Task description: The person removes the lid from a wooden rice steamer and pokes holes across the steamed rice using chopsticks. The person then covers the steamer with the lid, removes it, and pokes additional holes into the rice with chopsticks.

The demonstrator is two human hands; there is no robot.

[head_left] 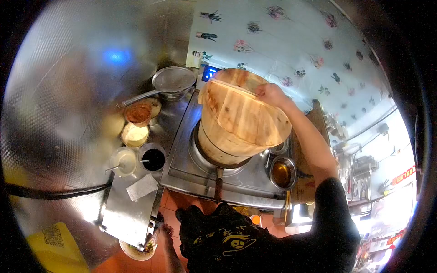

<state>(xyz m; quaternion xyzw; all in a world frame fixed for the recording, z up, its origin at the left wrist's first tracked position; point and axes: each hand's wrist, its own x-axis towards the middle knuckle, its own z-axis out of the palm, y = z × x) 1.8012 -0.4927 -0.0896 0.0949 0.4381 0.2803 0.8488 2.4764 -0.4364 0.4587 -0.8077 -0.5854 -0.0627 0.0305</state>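
Note:
My right hand is closed around the bar handle of a round wooden lid. The lid lies tilted over the top of a wooden steamer barrel; whether it still touches the rim I cannot tell. Under the barrel is a dark pan with a wooden handle, set on a steel stove. My left hand hangs low beside the end of a steel counter, close to a dark knob-like part. Its fingers are small and dim, so their grip is unclear.
A sieve rests on a pot at the back left. Near it are bowls of brown powder and pale powder, and containers of white and dark sauce. A bowl of amber liquid stands right of the barrel.

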